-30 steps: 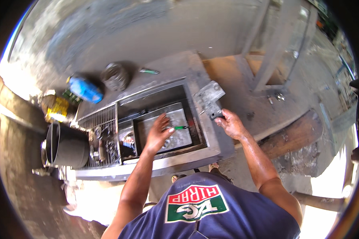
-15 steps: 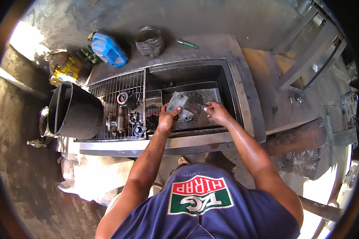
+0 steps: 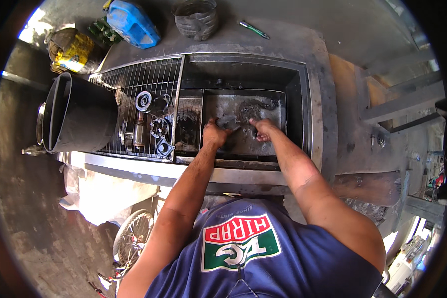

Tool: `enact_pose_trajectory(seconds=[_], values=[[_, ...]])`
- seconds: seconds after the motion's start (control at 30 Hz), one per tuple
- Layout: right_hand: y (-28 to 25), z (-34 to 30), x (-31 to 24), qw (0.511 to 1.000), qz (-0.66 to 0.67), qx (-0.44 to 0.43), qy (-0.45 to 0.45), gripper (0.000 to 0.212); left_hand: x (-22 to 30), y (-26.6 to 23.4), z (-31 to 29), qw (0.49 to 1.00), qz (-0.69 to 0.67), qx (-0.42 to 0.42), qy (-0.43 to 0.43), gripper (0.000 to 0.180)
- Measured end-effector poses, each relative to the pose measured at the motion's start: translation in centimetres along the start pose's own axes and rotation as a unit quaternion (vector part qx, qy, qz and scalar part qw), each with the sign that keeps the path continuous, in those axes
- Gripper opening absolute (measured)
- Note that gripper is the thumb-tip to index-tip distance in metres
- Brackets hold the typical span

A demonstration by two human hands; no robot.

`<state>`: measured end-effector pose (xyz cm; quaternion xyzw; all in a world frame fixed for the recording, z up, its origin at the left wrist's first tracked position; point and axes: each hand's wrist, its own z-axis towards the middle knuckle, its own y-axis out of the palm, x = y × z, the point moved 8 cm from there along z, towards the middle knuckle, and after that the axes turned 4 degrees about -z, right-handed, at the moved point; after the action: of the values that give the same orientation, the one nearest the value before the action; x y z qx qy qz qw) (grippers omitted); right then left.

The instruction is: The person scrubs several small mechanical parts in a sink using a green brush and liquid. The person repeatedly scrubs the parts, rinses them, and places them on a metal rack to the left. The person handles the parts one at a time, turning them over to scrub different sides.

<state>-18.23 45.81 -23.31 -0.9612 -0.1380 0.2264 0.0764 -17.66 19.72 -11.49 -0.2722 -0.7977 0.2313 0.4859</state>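
Both of my hands are low in a shallow metal tray (image 3: 279, 94) of dirty, rippling liquid, set inside a dark basin. My left hand (image 3: 216, 135) is closed on a grey metal part (image 3: 228, 123), which sits low in the liquid and is partly hidden. Just to its right, my right hand (image 3: 264, 129) has its fingers curled in. Whatever they may hold is hidden. On the wire rack (image 3: 126, 74) left of the tray rest a round metal part (image 3: 143, 101), a metal cylinder (image 3: 140, 135) and a small metal flange (image 3: 164, 146).
A large black container (image 3: 82, 114) stands at the rack's left end. Along the back are a blue jug (image 3: 132, 24), a cut-off clear plastic container (image 3: 195, 20) and a green-handled brush (image 3: 254, 30). A yellow-labelled jug (image 3: 74, 50) is at the far left.
My left hand has lowered the grey metal part into the tray's liquid, which now ripples. My right hand has moved in closer to it. The view has shifted.
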Motion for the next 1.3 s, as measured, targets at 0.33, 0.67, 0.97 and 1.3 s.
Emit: enact_pose_trajectory(seconds=[0.33, 0.67, 0.97, 1.3], values=[[-2.0, 7.8, -3.2, 0.852, 0.52, 0.064, -0.007, 0.025, 0.0, 2.4, 1.9, 0.998, -0.003, -0.049, 0.038, 0.082], [-1.3, -1.0, -9.3, 0.864, -0.261, 0.287, -0.323, 0.026, -2.9, 3.8, 2.6, 0.992, -0.018, -0.122, 0.018, 0.096], [6.4, -7.4, -10.4, 0.921, -0.151, -0.035, -0.358, 0.012, -3.4, 5.2, 4.2, 0.987, 0.067, -0.145, 0.015, 0.077], [3.8, -8.1, -10.7, 0.921, -0.146, 0.074, -0.354, 0.02, -2.2, 4.4, 3.5, 0.991, 0.047, -0.116, 0.058, 0.081]])
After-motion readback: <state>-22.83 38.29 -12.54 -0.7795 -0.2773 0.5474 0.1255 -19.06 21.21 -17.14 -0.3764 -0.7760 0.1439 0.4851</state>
